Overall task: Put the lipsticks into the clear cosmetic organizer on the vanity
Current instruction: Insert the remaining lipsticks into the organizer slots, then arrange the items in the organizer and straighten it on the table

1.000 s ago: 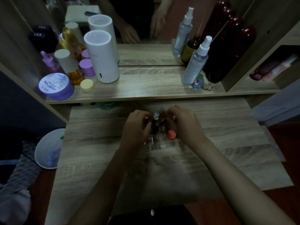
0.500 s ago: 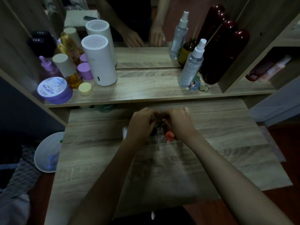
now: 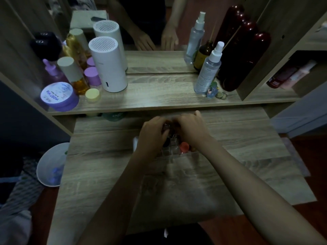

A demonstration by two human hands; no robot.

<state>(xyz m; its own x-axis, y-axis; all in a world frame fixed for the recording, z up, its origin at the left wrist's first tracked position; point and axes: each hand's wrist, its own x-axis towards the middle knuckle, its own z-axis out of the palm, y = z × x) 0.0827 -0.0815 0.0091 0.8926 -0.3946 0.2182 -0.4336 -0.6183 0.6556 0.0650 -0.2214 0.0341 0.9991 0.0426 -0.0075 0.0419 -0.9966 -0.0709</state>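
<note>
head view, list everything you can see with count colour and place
clear organizer: 1, clear, desk centre, under the hands
lipsticks: several, one orange-capped, in organizer; count unclear
white cylinder: 1, white, shelf left
purple jar: 1, purple, shelf front left
spray bottle: 1, clear, shelf right
dark red bottles: dark red, shelf right; count unclear
bin: 1, white, floor left
left hand: over organizer
right hand: over organizer

The wood-grain vanity top [image 3: 106, 174] has the clear organizer [image 3: 174, 152] sitting mid-desk, and the raised shelf [image 3: 159, 96] behind holds a purple jar [image 3: 59, 96], a white cylinder [image 3: 108, 65], a spray bottle [image 3: 208, 69] and some coins [image 3: 221, 95].
</note>
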